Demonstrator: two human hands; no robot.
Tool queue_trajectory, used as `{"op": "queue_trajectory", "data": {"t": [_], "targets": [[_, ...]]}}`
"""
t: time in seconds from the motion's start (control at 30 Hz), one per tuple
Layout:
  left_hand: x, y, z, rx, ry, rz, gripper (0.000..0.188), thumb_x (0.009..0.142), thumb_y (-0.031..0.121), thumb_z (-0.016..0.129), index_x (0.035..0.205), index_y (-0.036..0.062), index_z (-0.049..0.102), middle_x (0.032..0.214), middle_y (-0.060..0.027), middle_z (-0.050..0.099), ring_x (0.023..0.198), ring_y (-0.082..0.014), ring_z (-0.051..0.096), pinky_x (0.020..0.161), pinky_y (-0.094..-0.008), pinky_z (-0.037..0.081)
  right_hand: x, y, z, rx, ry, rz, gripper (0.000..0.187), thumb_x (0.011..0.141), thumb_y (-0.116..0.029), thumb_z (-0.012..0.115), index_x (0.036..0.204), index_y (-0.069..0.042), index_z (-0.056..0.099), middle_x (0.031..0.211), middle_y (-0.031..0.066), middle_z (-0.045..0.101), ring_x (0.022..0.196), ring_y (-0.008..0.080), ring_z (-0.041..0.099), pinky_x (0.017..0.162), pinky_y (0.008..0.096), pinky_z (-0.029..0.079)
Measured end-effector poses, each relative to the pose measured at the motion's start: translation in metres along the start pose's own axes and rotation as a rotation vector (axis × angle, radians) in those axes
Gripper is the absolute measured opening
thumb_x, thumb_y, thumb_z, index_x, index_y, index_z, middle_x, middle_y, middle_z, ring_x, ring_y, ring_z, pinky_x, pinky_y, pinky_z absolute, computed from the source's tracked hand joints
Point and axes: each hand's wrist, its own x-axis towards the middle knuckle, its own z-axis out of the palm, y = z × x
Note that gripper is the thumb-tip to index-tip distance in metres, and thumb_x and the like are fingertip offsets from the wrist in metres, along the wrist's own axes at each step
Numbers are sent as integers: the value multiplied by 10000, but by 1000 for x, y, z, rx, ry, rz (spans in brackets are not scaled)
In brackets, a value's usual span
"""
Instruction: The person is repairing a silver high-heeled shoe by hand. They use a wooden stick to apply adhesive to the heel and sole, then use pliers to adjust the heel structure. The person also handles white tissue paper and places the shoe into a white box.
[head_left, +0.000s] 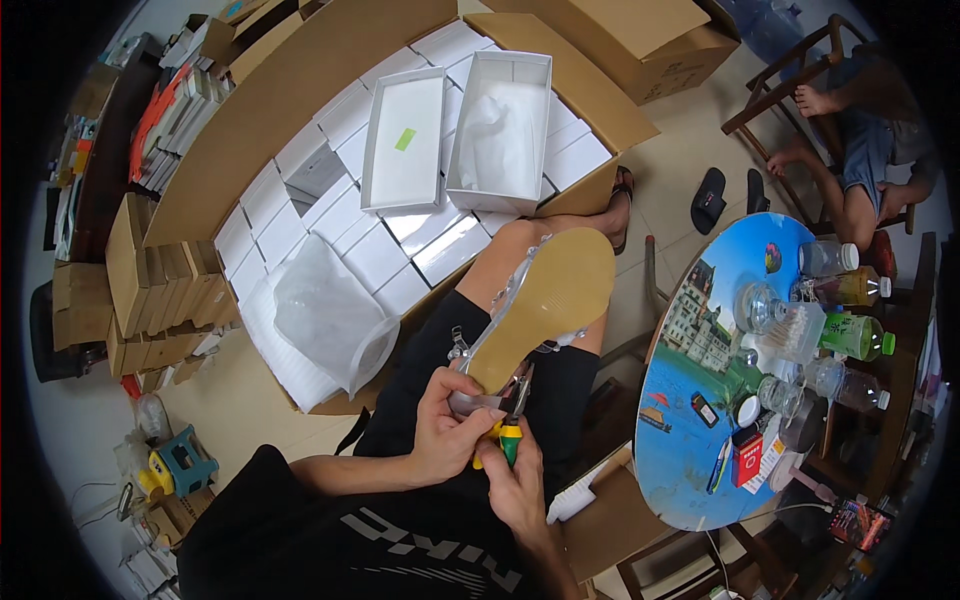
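Over my lap, a sandal (556, 295) is held with its smooth tan sole facing up. Clear, sparkly straps and a small buckle show along its edges. Its heel end is pinched between the thumb and fingers of my left hand (445, 432), which is closed. My right hand (517, 488) is wrapped around a pair of pliers (511, 437) with green and yellow handles. The metal jaws reach up beside the heel, close to my left thumb. Whether the jaws grip anything is too small to tell.
Ahead, a large carton (640, 125) holds many white boxes; an open shoebox (500, 135) with tissue and its lid (403, 140) rest on them. A translucent bag (330, 315) lies nearer. At right stands a round table (690, 450) with bottles; another person (865, 160) sits beyond.
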Motion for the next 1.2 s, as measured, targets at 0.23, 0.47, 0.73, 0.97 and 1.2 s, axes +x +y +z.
{"op": "queue_trajectory", "data": {"t": [0.23, 0.47, 0.73, 0.97, 1.2], "targets": [[2, 2, 2, 15, 1, 35, 326, 874, -30, 712, 1046, 75, 456, 1049, -47, 487, 914, -85, 550, 755, -224, 485, 1, -1, 1, -18, 15, -31, 322, 970, -228, 616, 1161, 19, 540, 923, 139, 626, 819, 230, 607, 754, 361, 486], [3, 2, 1, 52, -2, 41, 333, 873, -30, 722, 1043, 76, 456, 1066, -52, 491, 923, -90, 553, 756, -225, 487, 3, 3, 1, -11, 12, -27, 306, 968, -220, 610, 1152, 14, 540, 913, 142, 620, 811, 231, 606, 756, 361, 487], [3, 4, 6, 24, 8, 34, 331, 881, -37, 710, 1051, 78, 450, 1069, -48, 505, 931, -88, 564, 767, -226, 496, 3, 6, 1, -9, 21, -49, 289, 957, -197, 604, 1140, 17, 538, 905, 156, 621, 814, 250, 619, 752, 365, 487], [2, 4, 6, -8, 12, 5, 326, 889, -30, 703, 1055, 80, 445, 1065, -46, 508, 932, -84, 567, 759, -224, 498, 4, 7, 1, -19, 23, -55, 285, 951, -188, 600, 1134, 22, 539, 907, 164, 623, 812, 257, 623, 748, 373, 487], [1, 1, 6, -14, 32, 1, 325, 894, -20, 702, 1055, 85, 440, 1050, -42, 517, 908, -84, 571, 738, -223, 496, 3, 4, 1, -21, 29, -34, 280, 951, -183, 598, 1131, 23, 541, 914, 163, 624, 817, 256, 623, 754, 372, 487]]}}
